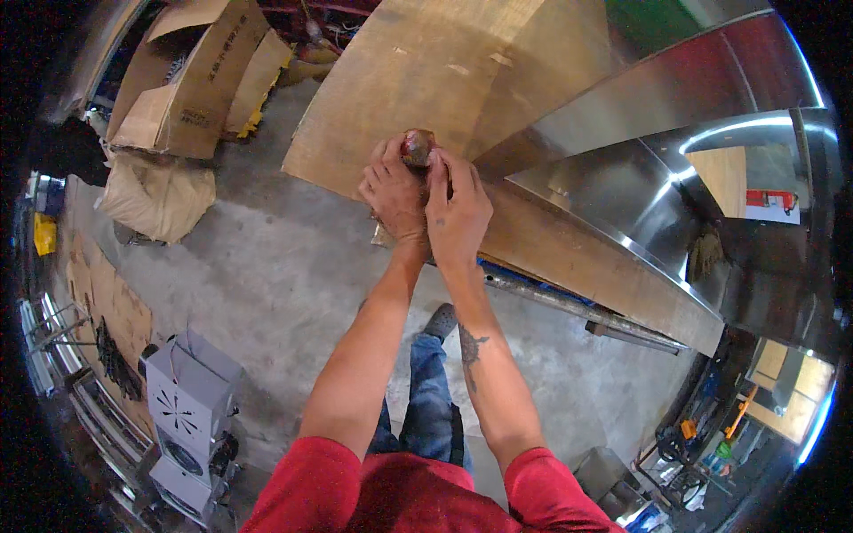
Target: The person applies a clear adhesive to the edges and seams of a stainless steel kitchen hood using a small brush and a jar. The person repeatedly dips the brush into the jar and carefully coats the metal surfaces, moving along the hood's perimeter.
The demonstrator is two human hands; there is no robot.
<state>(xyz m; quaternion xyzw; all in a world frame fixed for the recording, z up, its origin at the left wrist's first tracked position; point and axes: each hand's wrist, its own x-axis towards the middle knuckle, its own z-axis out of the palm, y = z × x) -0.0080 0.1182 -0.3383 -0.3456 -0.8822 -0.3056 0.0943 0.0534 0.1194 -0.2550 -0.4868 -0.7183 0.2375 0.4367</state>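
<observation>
Both arms reach forward over the edge of a brown wooden board (pixel 391 98). My left hand (pixel 395 195) is closed round a small roundish brown-grey object with red on its side (pixel 417 147); its exact kind does not show. Close beside it, my right hand (pixel 458 202) is pinched at the right edge of the same object. Whether a small piece sits between those right fingertips I cannot make out. The palms and most of the object's underside are hidden.
Shiny sheet-metal panels (pixel 613 209) rise to the right of the board, above a metal pipe rail (pixel 555 298). Cardboard boxes (pixel 200 84) stand at the far left, over a tan bag (pixel 160 195). A grey machine (pixel 191 391) stands on the concrete floor (pixel 284 266) at lower left.
</observation>
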